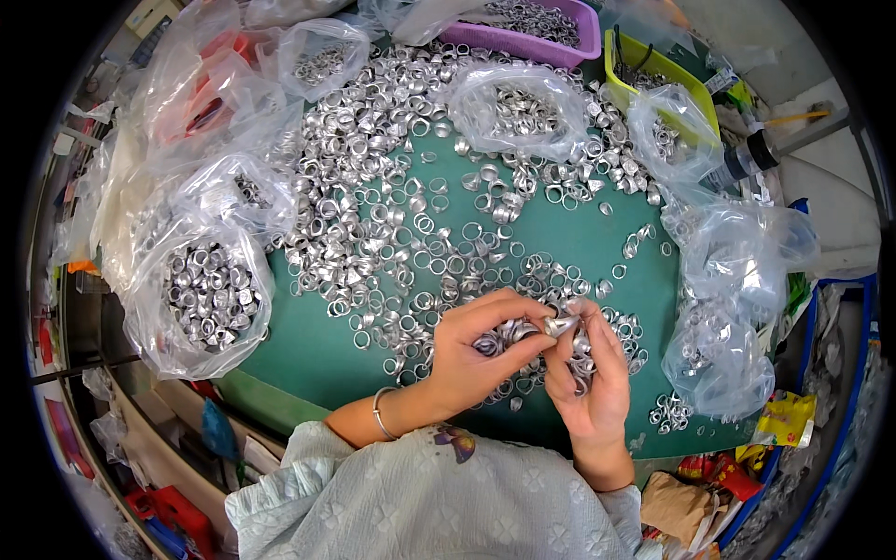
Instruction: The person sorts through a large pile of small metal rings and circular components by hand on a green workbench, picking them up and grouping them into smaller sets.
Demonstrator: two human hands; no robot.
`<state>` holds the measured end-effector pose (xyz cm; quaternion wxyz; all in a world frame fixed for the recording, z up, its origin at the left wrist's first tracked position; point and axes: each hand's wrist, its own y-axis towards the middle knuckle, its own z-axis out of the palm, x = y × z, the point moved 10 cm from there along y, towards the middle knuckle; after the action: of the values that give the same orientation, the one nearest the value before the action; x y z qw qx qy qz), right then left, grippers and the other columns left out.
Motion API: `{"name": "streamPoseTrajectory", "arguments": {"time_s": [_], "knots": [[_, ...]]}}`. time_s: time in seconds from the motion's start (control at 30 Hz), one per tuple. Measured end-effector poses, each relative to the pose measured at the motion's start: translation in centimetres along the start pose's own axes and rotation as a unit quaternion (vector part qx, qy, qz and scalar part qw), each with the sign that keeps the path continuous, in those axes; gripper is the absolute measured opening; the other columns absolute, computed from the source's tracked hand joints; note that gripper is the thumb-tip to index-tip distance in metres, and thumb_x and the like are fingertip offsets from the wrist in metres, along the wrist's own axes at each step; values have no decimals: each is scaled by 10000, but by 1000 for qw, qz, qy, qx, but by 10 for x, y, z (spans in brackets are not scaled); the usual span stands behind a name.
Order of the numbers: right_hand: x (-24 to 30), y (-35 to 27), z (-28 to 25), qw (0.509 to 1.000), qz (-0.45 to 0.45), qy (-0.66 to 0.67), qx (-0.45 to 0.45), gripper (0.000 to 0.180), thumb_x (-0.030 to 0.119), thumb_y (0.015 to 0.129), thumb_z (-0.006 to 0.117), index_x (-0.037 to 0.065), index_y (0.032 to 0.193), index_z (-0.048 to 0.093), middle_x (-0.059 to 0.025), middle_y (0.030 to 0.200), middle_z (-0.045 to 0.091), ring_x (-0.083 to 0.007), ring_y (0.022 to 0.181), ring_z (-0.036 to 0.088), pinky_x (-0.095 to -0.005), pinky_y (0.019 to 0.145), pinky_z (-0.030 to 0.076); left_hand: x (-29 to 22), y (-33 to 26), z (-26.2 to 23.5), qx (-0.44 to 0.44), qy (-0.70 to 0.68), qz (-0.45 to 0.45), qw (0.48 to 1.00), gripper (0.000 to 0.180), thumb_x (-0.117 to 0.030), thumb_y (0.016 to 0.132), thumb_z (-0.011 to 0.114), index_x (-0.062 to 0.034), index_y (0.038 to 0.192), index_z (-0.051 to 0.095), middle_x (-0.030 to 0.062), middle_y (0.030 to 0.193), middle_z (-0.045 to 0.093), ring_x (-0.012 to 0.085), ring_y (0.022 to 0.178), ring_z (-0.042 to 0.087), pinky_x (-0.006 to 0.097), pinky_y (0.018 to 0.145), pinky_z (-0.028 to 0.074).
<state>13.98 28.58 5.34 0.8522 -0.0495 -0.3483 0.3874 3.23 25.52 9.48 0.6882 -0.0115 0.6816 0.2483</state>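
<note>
Above the near edge of a green table (588,238) my two hands meet over loose silver rings (347,210). My left hand (473,359), with a bangle (378,415) on its wrist, is closed: thumb and fingertips pinch a shiny silver ring (558,326) with a broad face. More rings (509,333) show in or just behind the curl of its fingers. My right hand (597,383), palm up, has its fingers bent around several rings (581,347), and its fingertips touch the pinched ring. How many rings each palm holds is hidden.
Clear plastic bags of rings stand at left (140,308), back (462,112) and right (747,373). A purple basket (560,54) and a yellow-green basket (695,86) line the back. A small ring pile (670,413) lies near right. Beside the table is a blue-edged bin (826,467).
</note>
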Motion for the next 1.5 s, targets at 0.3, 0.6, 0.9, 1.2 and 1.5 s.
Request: {"name": "streamPoseTrajectory", "arguments": {"time_s": [0.3, 0.6, 0.9, 1.2, 1.5], "knots": [[4, -1, 4, 990, -72, -54, 111, 348, 374, 862, 526, 48, 969, 469, -82, 710, 507, -74, 429, 379, -192, 378, 274, 15, -8, 5, 46, -75, -129, 988, 151, 14, 694, 675, 8, 832, 614, 72, 786, 611, 131, 694, 577, 235, 618, 448], [5, -4, 0, 993, -80, -53, 65, 318, 350, 920, 413, 39, 901, 475, -73, 631, 494, -82, 400, 356, -213, 383, 276, 8, -8, 10, 84, -63, -115, 988, 144, 12, 708, 667, 18, 842, 615, 79, 772, 610, 137, 669, 574, 238, 593, 446], [14, -10, 1, 987, -121, -106, 23, 281, 327, 946, 353, 56, 904, 411, -80, 592, 483, -84, 428, 385, -193, 362, 269, 8, -9, 13, 94, -57, -126, 986, 135, 6, 708, 670, 20, 831, 615, 83, 773, 614, 141, 663, 579, 240, 588, 452], [16, -15, 3, 980, -149, -124, 50, 287, 336, 925, 416, 53, 881, 403, -82, 728, 517, -91, 518, 473, -178, 371, 297, 4, -9, 13, 96, -54, -117, 987, 132, 8, 706, 669, 17, 827, 617, 84, 775, 618, 146, 665, 586, 242, 586, 455], [18, -20, 2, 978, -156, -136, 31, 280, 319, 915, 447, 43, 867, 426, -78, 748, 520, -96, 530, 479, -182, 387, 308, 0, -12, 15, 104, -40, -107, 988, 141, -3, 710, 666, 13, 843, 624, 87, 782, 620, 155, 671, 595, 246, 584, 457]]}}
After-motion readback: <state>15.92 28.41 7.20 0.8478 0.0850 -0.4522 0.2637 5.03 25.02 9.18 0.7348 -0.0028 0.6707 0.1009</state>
